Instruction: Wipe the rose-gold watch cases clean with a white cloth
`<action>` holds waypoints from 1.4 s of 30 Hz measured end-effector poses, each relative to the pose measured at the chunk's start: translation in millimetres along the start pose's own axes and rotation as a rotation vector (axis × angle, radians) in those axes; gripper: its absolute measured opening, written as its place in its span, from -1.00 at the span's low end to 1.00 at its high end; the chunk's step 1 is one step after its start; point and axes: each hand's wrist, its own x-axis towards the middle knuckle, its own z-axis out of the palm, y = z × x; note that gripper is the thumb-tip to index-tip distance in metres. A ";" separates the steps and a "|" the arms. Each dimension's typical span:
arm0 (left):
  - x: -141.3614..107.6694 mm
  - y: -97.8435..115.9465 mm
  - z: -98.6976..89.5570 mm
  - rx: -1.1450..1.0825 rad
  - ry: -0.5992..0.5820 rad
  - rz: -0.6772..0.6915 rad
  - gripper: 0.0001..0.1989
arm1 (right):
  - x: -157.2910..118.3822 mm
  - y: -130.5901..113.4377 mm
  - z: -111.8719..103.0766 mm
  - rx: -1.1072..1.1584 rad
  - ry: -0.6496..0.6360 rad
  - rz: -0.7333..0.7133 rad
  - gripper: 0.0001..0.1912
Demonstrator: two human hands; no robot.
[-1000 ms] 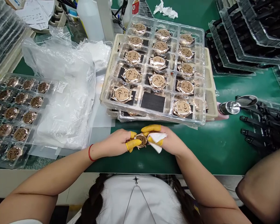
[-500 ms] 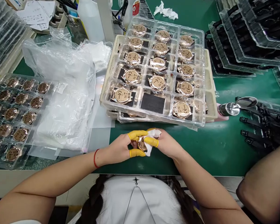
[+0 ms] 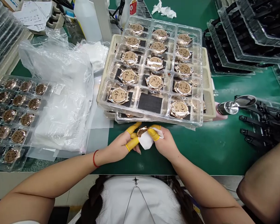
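A rose-gold watch case (image 3: 142, 131) is held between my two hands just in front of the tray. My left hand (image 3: 124, 143), with yellow finger cots and a red cord at the wrist, grips the case from the left. My right hand (image 3: 164, 141), also in yellow finger cots, pinches a white wipe (image 3: 146, 141) against the case; the wipe covers part of it. Beyond my hands, a clear plastic tray (image 3: 136, 107) holds several watch cases, backs up. One front-row compartment (image 3: 150, 103) shows only a black pad.
Another tray (image 3: 23, 146) of watch cases lies at the left, beside clear plastic bags (image 3: 60, 118). Stacked trays with black parts (image 3: 245, 40) stand at the back right. A metal-topped pump bottle (image 3: 228, 108) and black straps (image 3: 259, 124) are at the right, near another person's arm (image 3: 266, 174).
The watch case has moved slightly up and been turned in my fingers. My left thumb and the wipe have shifted around it, and the wipe now hangs lower in front.
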 end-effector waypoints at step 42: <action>-1.2 -8.6 -13.2 1.539 0.169 0.776 -0.62 | 2.7 5.2 -7.7 -0.282 -0.327 -0.228 -0.75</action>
